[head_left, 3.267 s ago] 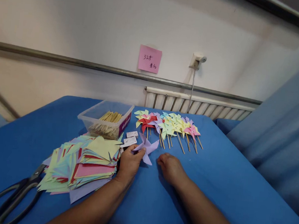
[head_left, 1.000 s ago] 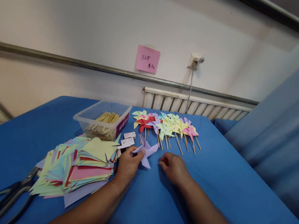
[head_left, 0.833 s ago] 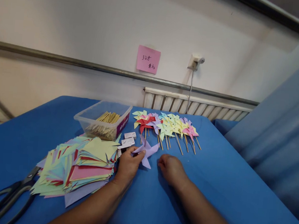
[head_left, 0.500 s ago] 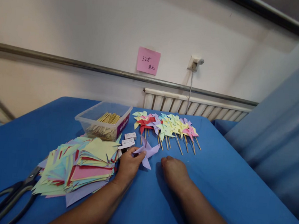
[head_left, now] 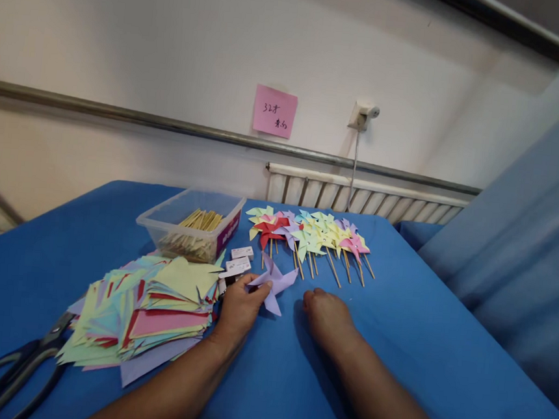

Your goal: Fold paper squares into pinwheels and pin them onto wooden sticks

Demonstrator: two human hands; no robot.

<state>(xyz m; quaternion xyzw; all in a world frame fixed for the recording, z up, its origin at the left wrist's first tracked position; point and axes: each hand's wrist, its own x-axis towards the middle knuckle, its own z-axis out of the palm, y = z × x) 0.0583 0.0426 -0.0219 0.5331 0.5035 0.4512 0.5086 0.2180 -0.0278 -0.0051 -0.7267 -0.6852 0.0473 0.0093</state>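
Between thumb and fingers, my left hand (head_left: 242, 303) pinches a purple paper pinwheel (head_left: 277, 285) with its blades folded in; no stick shows on it. To the right of it, my right hand (head_left: 327, 315) is closed close to the blue cloth, apart from the pinwheel. What its curled fingers hold, if anything, is hidden. Small white boxes (head_left: 238, 265) lie just beyond my left hand. A thick pile of cut coloured paper (head_left: 147, 315) sits left of my left forearm.
Finished pinwheels on sticks (head_left: 311, 235) lie at the back of the blue-covered table (head_left: 414, 352). A clear plastic box (head_left: 156, 215) holds wooden sticks. Large black scissors (head_left: 47, 349) rest at the left front. Behind the table are a radiator (head_left: 310, 189) and a wall rail (head_left: 169, 123).
My right hand has shifted very slightly to the right, still closed. The view has moved a little; my left hand keeps its pinch on the purple pinwheel.
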